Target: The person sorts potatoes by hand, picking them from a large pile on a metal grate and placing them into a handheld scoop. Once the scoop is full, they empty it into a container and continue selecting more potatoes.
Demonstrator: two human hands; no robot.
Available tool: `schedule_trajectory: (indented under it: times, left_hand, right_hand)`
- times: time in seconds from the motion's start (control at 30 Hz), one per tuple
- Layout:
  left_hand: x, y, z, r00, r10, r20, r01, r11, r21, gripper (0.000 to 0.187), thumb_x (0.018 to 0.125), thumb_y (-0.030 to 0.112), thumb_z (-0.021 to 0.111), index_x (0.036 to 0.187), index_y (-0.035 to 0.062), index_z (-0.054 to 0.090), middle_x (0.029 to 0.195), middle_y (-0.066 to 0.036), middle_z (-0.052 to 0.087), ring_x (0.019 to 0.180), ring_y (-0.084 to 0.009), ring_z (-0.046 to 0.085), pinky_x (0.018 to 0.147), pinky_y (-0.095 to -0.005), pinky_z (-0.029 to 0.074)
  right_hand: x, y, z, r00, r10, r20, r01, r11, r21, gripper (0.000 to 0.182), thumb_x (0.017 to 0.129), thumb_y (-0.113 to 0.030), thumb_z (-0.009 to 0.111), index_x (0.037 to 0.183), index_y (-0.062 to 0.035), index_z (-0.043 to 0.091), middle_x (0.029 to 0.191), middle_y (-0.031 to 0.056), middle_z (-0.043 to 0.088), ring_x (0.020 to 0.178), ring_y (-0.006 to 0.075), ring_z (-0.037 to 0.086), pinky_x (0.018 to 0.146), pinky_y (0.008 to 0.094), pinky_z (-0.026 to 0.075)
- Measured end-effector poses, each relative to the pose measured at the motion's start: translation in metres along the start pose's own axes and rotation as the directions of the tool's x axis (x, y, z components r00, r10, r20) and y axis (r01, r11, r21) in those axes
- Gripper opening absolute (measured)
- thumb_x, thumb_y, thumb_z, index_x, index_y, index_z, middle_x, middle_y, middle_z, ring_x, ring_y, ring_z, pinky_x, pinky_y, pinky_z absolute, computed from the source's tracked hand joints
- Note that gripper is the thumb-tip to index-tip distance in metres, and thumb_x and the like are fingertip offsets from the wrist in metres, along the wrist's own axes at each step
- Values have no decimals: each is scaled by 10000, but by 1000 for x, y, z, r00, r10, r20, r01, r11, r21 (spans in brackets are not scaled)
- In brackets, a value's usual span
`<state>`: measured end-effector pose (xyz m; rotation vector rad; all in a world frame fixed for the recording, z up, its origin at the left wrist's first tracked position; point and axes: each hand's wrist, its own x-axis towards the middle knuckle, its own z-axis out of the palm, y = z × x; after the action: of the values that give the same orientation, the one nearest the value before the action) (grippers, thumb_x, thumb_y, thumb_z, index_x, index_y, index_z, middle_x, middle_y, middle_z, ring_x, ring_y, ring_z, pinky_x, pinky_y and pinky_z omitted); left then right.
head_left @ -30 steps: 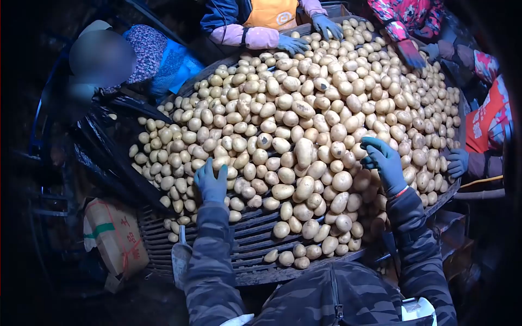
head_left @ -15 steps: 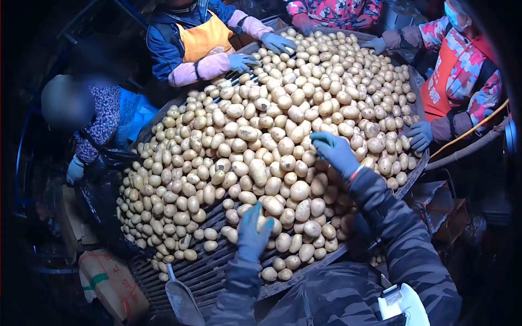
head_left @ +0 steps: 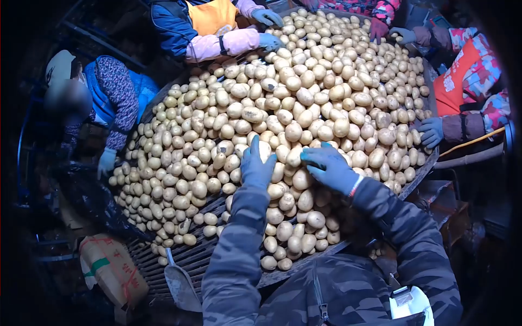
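Observation:
My left hand (head_left: 258,167), in a blue-grey glove, reaches into the middle of the potato heap. Its thumb and fingers are apart, with a pale potato (head_left: 265,150) between them; no firm grip shows. My right hand (head_left: 330,169), gloved alike, is to its right with fingers stretched over the heap. Its fingertips are beside another potato (head_left: 294,157), and I see nothing held. Large and small potatoes (head_left: 300,179) lie around and below both hands. Some have dark patches, such as the potato (head_left: 252,114) beyond my left hand.
Dark slats (head_left: 163,274) show at the sorting table's near left, where a metal scoop (head_left: 182,285) rests. A taped carton (head_left: 111,269) stands beside it, below a black plastic bag (head_left: 89,195). Several gloved co-workers stand around the table, one in an orange apron (head_left: 457,79).
My left hand has moved forward, up the heap towards my right hand. My right hand has shifted slightly nearer. The co-worker at left has turned, and the view has shifted a little.

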<state>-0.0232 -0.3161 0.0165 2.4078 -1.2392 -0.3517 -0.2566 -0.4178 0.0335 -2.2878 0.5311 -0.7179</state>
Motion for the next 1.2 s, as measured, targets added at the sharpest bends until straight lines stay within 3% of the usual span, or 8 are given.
schedule_trajectory:
  times: [0.07, 0.13, 0.23, 0.47, 0.73, 0.8, 0.9, 1.2]
  left_hand:
    - [20, -13, 11, 999, -40, 3, 40, 984, -175, 705, 854, 248, 794, 1484, 101, 513, 1263, -221, 635, 1154, -380, 637, 978, -469, 547]
    - [23, -22, -9, 950, -112, 292, 312, 277, -909, 601, 914, 224, 711, 1472, 107, 521, 1262, -198, 636, 1021, -316, 692, 787, -412, 613]
    - [-5, -32, -48, 824, -24, 567, 566, -35, -824, 479, 994, 308, 647, 1417, 95, 574, 1198, -108, 659, 974, -180, 675, 748, -320, 603]
    - [-84, 42, -64, 949, 277, 150, -197, 894, -403, 516, 1023, 270, 667, 1469, 38, 549, 1393, -199, 623, 1316, -310, 577, 1153, -393, 423]
    - [-73, -38, -26, 998, -20, 61, 41, 931, -362, 461, 957, 179, 659, 1383, 17, 590, 1313, -234, 622, 1238, -405, 565, 1063, -489, 469]
    - [-58, -24, -49, 923, 372, -101, -350, 918, 185, 428, 919, 146, 677, 1322, 11, 623, 1196, -223, 654, 1110, -403, 600, 1011, -479, 489]
    - [-70, 45, -37, 936, 344, 79, -320, 921, -223, 412, 876, 112, 755, 1278, 55, 686, 1213, -184, 675, 1148, -356, 609, 1027, -460, 495]
    - [-74, 55, -2, 846, 520, 120, -524, 851, 5, 525, 841, 177, 767, 1349, 109, 655, 1323, -170, 644, 1233, -379, 579, 1088, -482, 447]
  right_hand:
    - [-16, 3, -22, 983, 180, 24, -181, 970, 164, 295, 921, -189, 720, 1191, -74, 738, 1129, 101, 752, 926, 262, 704, 855, 376, 543]
    - [-29, -3, -48, 900, 431, 58, -417, 817, 399, 303, 962, -201, 705, 1227, -57, 724, 1114, 77, 756, 898, 198, 710, 798, 320, 555]
    - [-31, -20, -68, 649, 630, 427, -684, 236, 690, 402, 1053, -264, 608, 1398, -58, 605, 1077, 55, 717, 817, 119, 689, 680, 242, 556]
    - [-24, -73, -19, 493, 352, 796, -709, -368, 601, 415, 1044, -357, 570, 1301, -42, 651, 1016, 75, 687, 877, 173, 682, 708, 303, 568]
    - [-70, -26, -70, 634, 598, 489, -475, -198, 858, 404, 984, -297, 638, 1248, 9, 641, 939, 123, 694, 802, 233, 703, 768, 376, 612]
    - [-84, -17, -85, 618, 673, 407, -395, -182, 900, 403, 973, -285, 654, 1252, 4, 632, 994, 127, 695, 841, 239, 712, 808, 382, 612]
    - [-107, -6, -94, 604, 717, 348, -351, -154, 924, 377, 999, -287, 625, 1237, 5, 646, 1051, 131, 697, 856, 232, 711, 814, 385, 611]
    - [-136, -11, -93, 607, 772, 188, -372, 67, 926, 409, 1075, -334, 535, 1230, 22, 664, 1013, 113, 701, 840, 233, 727, 760, 357, 622]
